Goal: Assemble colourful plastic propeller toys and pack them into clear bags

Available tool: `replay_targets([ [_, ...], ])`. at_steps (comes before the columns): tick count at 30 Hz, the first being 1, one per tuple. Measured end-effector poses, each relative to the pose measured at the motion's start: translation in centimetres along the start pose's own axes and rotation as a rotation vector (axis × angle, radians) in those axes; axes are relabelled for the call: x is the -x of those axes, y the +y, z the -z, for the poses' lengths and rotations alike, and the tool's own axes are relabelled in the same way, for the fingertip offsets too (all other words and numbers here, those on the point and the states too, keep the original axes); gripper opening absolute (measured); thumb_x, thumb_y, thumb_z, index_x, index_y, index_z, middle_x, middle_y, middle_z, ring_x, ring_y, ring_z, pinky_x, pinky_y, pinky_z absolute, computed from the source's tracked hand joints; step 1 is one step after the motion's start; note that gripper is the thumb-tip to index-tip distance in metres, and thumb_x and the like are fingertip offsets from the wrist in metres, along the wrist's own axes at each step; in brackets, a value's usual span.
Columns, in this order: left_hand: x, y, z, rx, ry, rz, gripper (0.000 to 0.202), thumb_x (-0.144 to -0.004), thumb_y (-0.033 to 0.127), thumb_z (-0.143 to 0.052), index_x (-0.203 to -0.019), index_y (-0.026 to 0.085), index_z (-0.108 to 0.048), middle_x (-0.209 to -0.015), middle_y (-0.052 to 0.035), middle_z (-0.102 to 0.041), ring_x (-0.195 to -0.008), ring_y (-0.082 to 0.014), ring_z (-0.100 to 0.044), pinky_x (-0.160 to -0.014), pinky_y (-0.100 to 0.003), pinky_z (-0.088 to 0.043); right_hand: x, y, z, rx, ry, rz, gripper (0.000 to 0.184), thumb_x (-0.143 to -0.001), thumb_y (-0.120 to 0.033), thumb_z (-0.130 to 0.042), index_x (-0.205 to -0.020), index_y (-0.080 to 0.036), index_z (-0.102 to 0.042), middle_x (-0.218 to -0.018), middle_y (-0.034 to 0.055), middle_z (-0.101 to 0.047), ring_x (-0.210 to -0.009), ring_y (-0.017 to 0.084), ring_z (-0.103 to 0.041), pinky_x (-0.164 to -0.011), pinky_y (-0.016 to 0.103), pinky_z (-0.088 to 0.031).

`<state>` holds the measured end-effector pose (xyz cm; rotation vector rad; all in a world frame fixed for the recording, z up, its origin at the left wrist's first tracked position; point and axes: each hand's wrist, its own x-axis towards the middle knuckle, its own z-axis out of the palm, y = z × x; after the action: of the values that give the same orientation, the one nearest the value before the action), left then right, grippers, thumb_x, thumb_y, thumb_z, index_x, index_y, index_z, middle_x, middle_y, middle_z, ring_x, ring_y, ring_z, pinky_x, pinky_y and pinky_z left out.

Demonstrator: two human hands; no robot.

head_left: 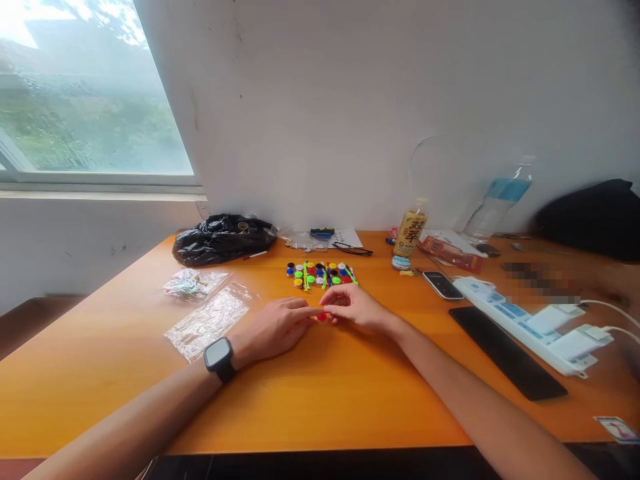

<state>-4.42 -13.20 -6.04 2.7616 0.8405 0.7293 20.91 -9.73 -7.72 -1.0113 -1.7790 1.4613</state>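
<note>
Close together over the middle of the table are my left hand (281, 325) and my right hand (359, 308), their fingertips meeting. A small red round piece (321, 317) shows between and just below the fingertips. Both hands are closed on it in a pinch, though the fingers partly hide it. The left index finger stretches across to the right thumb. Just beyond the hands lie rows of small round coloured pieces (320, 281) in black, blue, white, yellow, red and green. Thin bright green sticks (306, 276) lie among them.
Left are a clear bag of small pieces (193, 285), a flattened clear bag (207, 327) and a black plastic bag (220, 240). Right stand a yellow-labelled bottle (410, 230), a phone (443, 285), a power strip (520, 327), a black slab (505, 350) and a large water bottle (500, 200).
</note>
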Motion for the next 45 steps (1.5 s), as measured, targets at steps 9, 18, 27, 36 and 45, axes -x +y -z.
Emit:
replay_targets([
  [9,-0.2,0.6,0.2,-0.063,-0.003,-0.054,0.032,-0.108,0.026,-0.046,-0.126,0.03,-0.072,-0.089,-0.0046,-0.066,-0.077,-0.0174,-0.063,-0.073,-0.029,-0.052,0.2,-0.5,0.1,0.163,-0.033,0.06,0.025,-0.088,-0.04,-0.076,-0.096,-0.017,-0.076,-0.086,0.0044,-0.075,-0.075,0.017,-0.067,-0.071,0.029,-0.053],
  [18,-0.3,0.3,-1.1,-0.01,0.009,-0.051,0.019,-0.105,0.018,-0.049,-0.11,0.023,-0.066,-0.097,-0.0063,-0.066,-0.088,-0.0193,-0.061,-0.078,-0.031,-0.05,0.3,-0.7,-0.4,0.222,-0.037,0.103,0.021,-0.091,-0.037,-0.072,-0.096,-0.018,-0.077,-0.095,0.0062,-0.079,-0.091,0.022,-0.072,-0.085,0.033,-0.055],
  [27,0.0,0.3,-1.5,0.031,0.027,0.027,0.017,-0.099,0.022,-0.058,-0.116,0.023,-0.061,-0.109,-0.0075,-0.07,-0.099,-0.0236,-0.064,-0.087,-0.037,-0.052,2.0,0.2,-1.2,0.375,0.193,0.189,0.025,-0.098,-0.041,-0.064,-0.102,-0.019,-0.075,-0.101,0.0074,-0.077,-0.09,0.021,-0.069,-0.082,0.033,-0.055],
  [36,0.2,0.5,0.7,0.124,0.193,0.084,0.052,-0.095,0.026,-0.064,-0.145,0.024,-0.048,-0.131,-0.0107,-0.065,-0.121,-0.0277,-0.061,-0.106,-0.043,-0.05,2.9,-1.7,-0.3,0.315,0.255,0.016,0.049,-0.1,-0.061,-0.053,-0.112,-0.019,-0.074,-0.069,0.0008,-0.065,-0.055,0.014,-0.05,-0.053,0.027,-0.038],
  [45,0.4,-1.5,-0.3,0.047,0.287,0.203,0.039,-0.103,0.019,-0.05,-0.141,0.026,-0.05,-0.131,-0.0086,-0.064,-0.123,-0.0265,-0.058,-0.108,-0.046,-0.049,2.7,-1.9,0.4,0.036,0.357,0.015,0.046,-0.097,-0.061,-0.058,-0.095,-0.017,-0.073,-0.046,-0.0097,-0.031,-0.044,0.009,-0.025,-0.049,0.025,-0.023],
])
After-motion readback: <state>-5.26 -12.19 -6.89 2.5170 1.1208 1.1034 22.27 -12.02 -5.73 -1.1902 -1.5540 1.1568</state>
